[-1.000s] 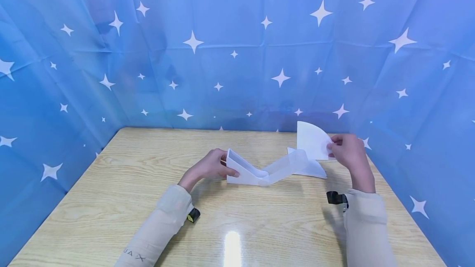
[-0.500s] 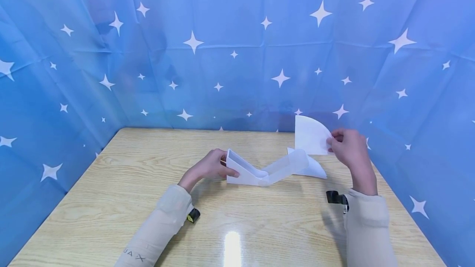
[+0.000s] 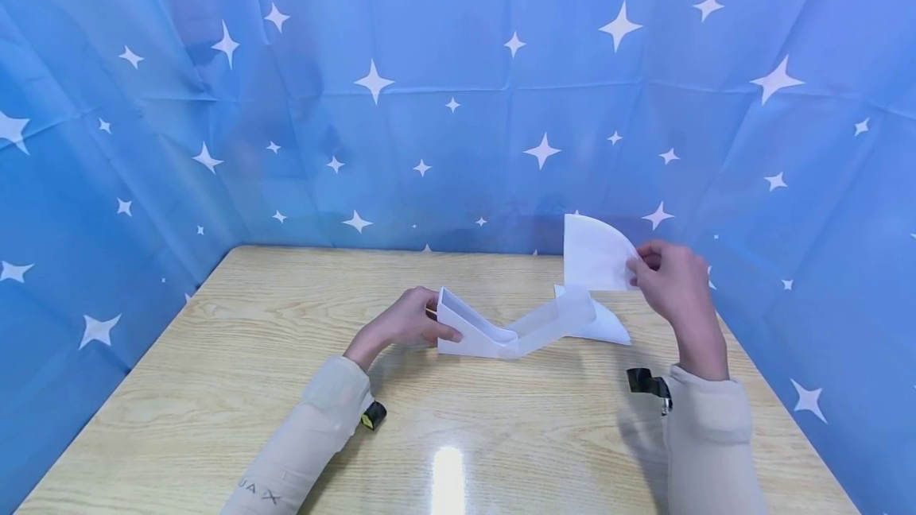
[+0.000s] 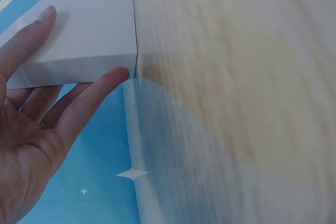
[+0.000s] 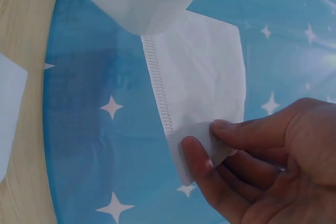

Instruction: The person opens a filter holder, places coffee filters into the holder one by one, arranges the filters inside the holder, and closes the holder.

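Note:
My left hand [image 3: 409, 318] grips the closed end of a white filter case [image 3: 468, 336] standing on the table, thumb on its near side. The case's translucent hinged lid [image 3: 551, 323] is swung open to the right. My right hand [image 3: 676, 284] pinches a white paper coffee filter [image 3: 597, 257] by its right edge, holding it above the table behind the lid. A crimped seam along the filter [image 5: 194, 66] shows in the right wrist view. More filter paper [image 3: 604, 330] lies on the table, partly behind the lid; how many sheets, I cannot tell.
The wooden table [image 3: 286, 404] has its back edge close to a blue curtain [image 3: 458, 141] with white stars. The curtain also closes in the left and right sides. A black strap-mounted device [image 3: 647, 381] sits at the right wrist, another [image 3: 374, 416] at the left.
My right hand has raised the pinched coffee filter and shifted it slightly left and away. The left hand, the case and the paper on the table stay where they were.

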{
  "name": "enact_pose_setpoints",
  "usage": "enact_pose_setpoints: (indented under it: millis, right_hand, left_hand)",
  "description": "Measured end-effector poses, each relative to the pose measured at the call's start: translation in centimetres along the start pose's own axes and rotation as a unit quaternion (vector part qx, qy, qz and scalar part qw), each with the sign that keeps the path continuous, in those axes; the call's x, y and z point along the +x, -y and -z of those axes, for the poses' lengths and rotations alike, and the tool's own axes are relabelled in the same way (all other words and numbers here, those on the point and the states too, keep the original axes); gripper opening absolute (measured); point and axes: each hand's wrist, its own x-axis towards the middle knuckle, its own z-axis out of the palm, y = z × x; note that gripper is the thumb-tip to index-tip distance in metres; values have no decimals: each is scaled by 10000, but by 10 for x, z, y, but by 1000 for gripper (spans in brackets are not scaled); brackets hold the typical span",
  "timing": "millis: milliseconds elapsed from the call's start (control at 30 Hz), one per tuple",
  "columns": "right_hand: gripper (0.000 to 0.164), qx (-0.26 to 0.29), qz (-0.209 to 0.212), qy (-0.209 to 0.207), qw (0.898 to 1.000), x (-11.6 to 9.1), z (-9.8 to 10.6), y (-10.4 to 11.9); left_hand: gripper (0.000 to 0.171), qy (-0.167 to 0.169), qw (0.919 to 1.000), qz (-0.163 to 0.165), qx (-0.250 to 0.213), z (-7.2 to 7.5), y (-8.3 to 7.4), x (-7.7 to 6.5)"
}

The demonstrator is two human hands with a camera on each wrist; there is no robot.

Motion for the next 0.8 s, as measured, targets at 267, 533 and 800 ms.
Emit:
enact_pose_setpoints:
  millis: [267, 533, 800]
  right_hand:
    - [32, 32, 199, -102, 9997, -3, 2, 9]
    - [30, 33, 333, -152, 9993, -6, 2, 16]
    - [28, 65, 576, -217, 9981, -10, 2, 22]
  left_hand:
    - [33, -20, 10000, 20, 12, 0, 0, 0]
    - [33, -36, 10000, 16, 6, 0, -1, 0]
    - [32, -27, 10000, 16, 43, 0, -2, -1]
